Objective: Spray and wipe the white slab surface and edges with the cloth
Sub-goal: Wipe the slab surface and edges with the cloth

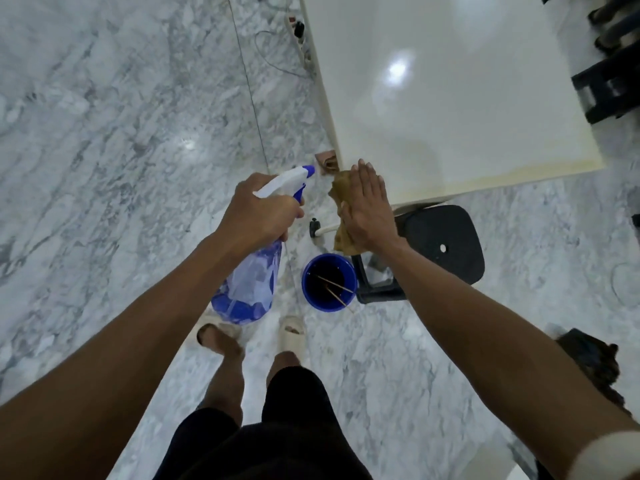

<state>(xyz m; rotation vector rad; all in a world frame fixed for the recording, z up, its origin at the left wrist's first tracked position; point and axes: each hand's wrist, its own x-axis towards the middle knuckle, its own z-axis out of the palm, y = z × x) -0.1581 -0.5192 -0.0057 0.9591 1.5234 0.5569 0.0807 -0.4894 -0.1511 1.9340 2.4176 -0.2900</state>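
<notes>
cloth: mostly hidden under the flat right hand; only its left margin and a lower corner show.
white slab: cut off by the top edge at 12 o'clock.
spray bottle: neck hidden inside the left hand's fingers.
dark object: blurred at 4 o'clock, possibly fabric.
black frames: cut by the right edge at 2 o'clock.

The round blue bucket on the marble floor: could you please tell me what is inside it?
Inside the round blue bucket, two or three thin, light-coloured sticks lean across a dark interior. Whether that darkness is liquid or shadow, I cannot tell, and the bottom is not visible.
</notes>
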